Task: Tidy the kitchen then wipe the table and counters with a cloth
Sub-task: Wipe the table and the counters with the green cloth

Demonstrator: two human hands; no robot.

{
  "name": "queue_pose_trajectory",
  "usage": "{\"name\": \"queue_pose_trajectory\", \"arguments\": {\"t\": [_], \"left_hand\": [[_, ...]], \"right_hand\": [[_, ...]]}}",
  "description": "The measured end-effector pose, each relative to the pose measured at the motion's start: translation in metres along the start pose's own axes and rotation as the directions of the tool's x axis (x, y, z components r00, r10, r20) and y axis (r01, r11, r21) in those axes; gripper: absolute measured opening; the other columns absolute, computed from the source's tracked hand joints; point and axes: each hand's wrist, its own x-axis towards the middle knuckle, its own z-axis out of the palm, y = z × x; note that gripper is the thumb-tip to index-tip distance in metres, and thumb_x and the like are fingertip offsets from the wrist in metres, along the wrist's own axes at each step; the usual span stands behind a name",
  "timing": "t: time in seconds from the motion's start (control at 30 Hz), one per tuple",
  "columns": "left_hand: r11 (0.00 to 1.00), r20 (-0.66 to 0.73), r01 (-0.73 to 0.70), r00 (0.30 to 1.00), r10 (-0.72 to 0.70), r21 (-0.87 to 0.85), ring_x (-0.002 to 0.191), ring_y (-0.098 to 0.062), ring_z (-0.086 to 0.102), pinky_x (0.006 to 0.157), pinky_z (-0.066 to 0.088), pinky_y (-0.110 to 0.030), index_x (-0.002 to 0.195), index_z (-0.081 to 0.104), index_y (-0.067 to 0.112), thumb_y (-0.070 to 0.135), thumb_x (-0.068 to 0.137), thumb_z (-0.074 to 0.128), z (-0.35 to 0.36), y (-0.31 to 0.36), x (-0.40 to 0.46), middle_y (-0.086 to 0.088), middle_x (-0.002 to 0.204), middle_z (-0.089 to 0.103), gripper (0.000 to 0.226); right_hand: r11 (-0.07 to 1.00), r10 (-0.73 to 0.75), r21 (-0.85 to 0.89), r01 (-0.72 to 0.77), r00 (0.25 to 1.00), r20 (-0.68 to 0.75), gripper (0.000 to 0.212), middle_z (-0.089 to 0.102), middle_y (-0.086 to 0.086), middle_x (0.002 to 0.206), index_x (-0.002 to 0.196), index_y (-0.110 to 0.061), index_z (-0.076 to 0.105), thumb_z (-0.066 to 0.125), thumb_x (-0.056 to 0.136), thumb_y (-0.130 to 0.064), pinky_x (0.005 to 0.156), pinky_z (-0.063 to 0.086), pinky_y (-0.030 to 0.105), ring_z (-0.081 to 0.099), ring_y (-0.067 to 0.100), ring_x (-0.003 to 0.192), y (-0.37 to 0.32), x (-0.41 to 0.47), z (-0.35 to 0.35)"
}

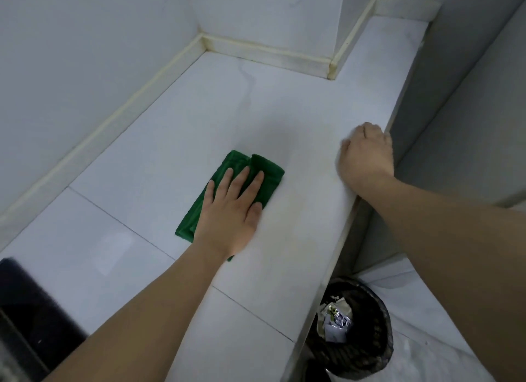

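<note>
Under my left hand (231,213) lay the green cloth (257,168), folded and flat on the white counter (176,154). My left palm pressed down on the cloth with the fingers straight and slightly spread, gripping nothing; the cloth extended beyond my fingertips toward the wall and past the little-finger side of the hand. To the right of that hand, well apart from the cloth, my right hand (365,154) rested at the counter's front edge with its fingers curled under; it was somewhat blurred, and I could not tell whether the fingers hooked over the edge or simply lay closed. Below my right forearm, on the floor beside the counter, stood a black waste bin (370,350) holding crumpled wrappers. Beside my left forearm, at the near left corner of the counter, sat a dark object (31,310), only partly in view and not identifiable.
</note>
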Motion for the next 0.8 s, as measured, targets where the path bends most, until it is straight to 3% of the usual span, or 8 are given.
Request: {"name": "queue_pose_trajectory", "arguments": {"t": [0.13,0.3,0.43,0.67,0.8], "left_hand": [[1.0,0.002,0.028,1.0,-0.028,0.0,0.148,-0.016,-0.012,0.12,-0.008,-0.043,0.152,-0.003,0.042,0.053,0.089,-0.001,0.005,-0.009,-0.035,0.011,0.162,-0.002,0.064],[0.998,0.0,0.069,0.998,-0.069,-0.004,0.148,-0.017,-0.015,0.12,-0.008,-0.046,0.152,-0.007,0.041,0.05,0.093,0.005,0.007,-0.001,-0.04,0.009,0.162,-0.005,0.061],[0.999,0.026,0.048,0.998,-0.048,0.005,0.147,-0.02,-0.02,0.119,-0.009,-0.049,0.151,-0.012,0.039,0.053,0.089,-0.001,0.011,0.021,-0.06,0.008,0.161,-0.009,0.064],[0.996,0.017,0.09,0.996,-0.091,0.024,0.147,-0.022,-0.019,0.118,-0.011,-0.05,0.151,-0.014,0.037,0.053,0.086,-0.003,0.011,0.034,-0.049,0.005,0.162,-0.01,0.067],[0.995,-0.008,0.096,0.995,-0.096,0.001,0.147,-0.023,-0.017,0.118,-0.008,-0.052,0.151,-0.013,0.036,0.052,0.088,-0.002,0.01,0.05,-0.015,0.004,0.162,-0.009,0.066]], "right_hand": [[0.999,0.038,0.036,-0.041,0.997,0.063,0.053,0.009,0.013,0.16,0.151,0.002,0.013,0.015,0.104,-0.024,0.121,0.0,0.038,0.005,0.026,0.148,-0.004,-0.014,0.005],[0.998,0.027,0.056,-0.028,1.0,0.009,0.052,0.015,0.013,0.159,0.15,0.002,0.019,0.017,0.104,-0.023,0.121,0.001,0.038,0.009,0.026,0.147,0.0,-0.014,0.01],[0.995,0.026,0.098,-0.024,1.0,-0.017,0.052,0.017,0.013,0.158,0.149,0.002,0.021,0.018,0.104,-0.023,0.121,0.001,0.037,0.011,0.026,0.147,0.0,-0.013,0.012],[0.998,0.016,0.062,-0.013,0.999,-0.051,0.051,0.032,0.015,0.151,0.144,0.003,0.032,0.022,0.102,-0.025,0.119,0.015,0.042,0.026,0.029,0.14,0.0,-0.011,0.012],[1.0,0.005,0.028,-0.003,0.997,-0.082,0.044,0.048,0.016,0.13,0.129,0.001,0.049,0.028,0.101,-0.026,0.101,0.032,0.042,0.044,0.033,0.118,0.004,-0.006,0.0]]}}
